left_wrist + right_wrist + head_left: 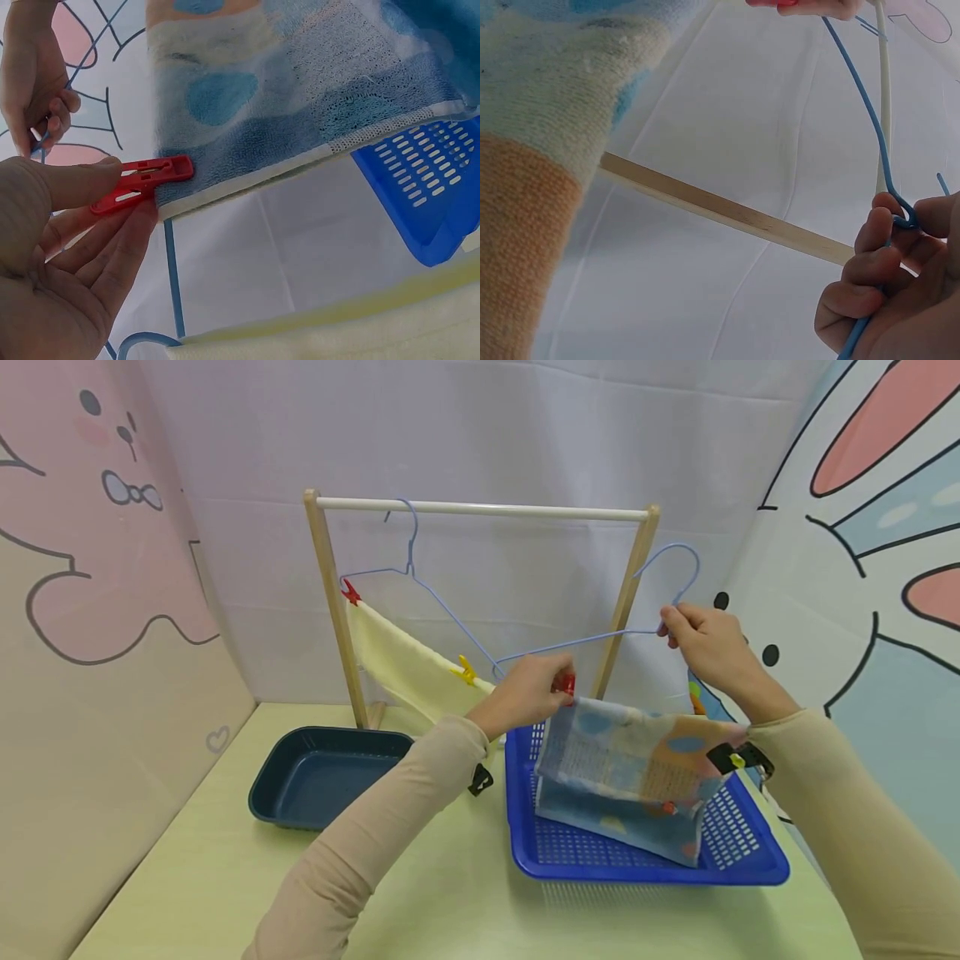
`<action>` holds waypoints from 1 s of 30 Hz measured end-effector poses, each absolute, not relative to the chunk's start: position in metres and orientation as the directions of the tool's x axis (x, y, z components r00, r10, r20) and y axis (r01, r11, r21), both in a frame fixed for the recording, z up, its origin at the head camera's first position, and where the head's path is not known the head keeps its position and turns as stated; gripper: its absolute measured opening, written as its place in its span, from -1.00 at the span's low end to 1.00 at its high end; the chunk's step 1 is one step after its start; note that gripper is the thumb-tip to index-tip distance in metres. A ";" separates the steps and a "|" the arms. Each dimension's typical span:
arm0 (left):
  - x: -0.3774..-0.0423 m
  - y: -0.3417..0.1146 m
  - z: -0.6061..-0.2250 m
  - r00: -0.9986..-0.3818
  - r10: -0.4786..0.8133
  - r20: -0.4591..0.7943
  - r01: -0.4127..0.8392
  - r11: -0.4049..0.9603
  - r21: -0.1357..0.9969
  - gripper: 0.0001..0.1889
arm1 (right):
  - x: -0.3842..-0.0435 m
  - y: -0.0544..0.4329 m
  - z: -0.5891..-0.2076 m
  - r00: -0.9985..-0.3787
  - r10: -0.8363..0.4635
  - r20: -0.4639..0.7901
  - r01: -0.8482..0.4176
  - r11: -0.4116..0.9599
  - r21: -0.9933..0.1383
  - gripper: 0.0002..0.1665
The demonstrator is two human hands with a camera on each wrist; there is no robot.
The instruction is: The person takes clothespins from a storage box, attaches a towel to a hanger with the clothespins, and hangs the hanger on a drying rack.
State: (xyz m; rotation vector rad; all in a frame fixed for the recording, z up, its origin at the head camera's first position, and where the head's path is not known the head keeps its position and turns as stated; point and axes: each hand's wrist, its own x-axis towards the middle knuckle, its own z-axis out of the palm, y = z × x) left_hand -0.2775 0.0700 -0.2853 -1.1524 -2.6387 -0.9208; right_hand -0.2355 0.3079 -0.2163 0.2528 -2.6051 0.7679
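Note:
My left hand [528, 689] pinches a red clothespin [146, 178] between thumb and fingers. The clothespin's jaws are on the corner of a towel [622, 747] patterned in blue, cream and orange, at one end of a blue wire hanger [585, 643]. With its fingers curled round the wire just below the hook, my right hand [708, 647] holds this hanger up. The towel hangs over a blue basket [652, 870]. A second blue hanger [446, 606] is on the rack's rail, bearing a pale yellow cloth [397, 656] with a red clothespin [351, 592] and a yellow clothespin [465, 671].
A rack with a white rail [510, 510] and wooden posts [333, 610] stands at the back of the pale green table [202, 877]. Left of the basket is a dark blue tray [322, 777]. Cartoon-printed walls close in both sides.

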 end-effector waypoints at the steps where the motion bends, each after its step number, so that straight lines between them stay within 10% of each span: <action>1: -0.277 0.070 -0.285 -0.706 0.624 0.335 0.696 0.525 0.489 -0.86 | -0.236 0.308 -0.216 -0.899 -0.056 0.435 -0.283 0.833 -0.476 -0.39; 18: -0.275 0.054 -0.285 -0.717 0.598 0.358 0.688 0.525 0.500 -0.66 | -0.239 0.310 -0.212 -0.904 -0.042 0.425 -0.262 0.840 -0.476 -0.35; 30: -0.269 0.034 -0.295 -0.647 0.678 0.349 0.757 0.516 0.402 -0.93 | -0.241 0.312 -0.212 -0.913 -0.001 0.408 -0.217 0.848 -0.484 -0.35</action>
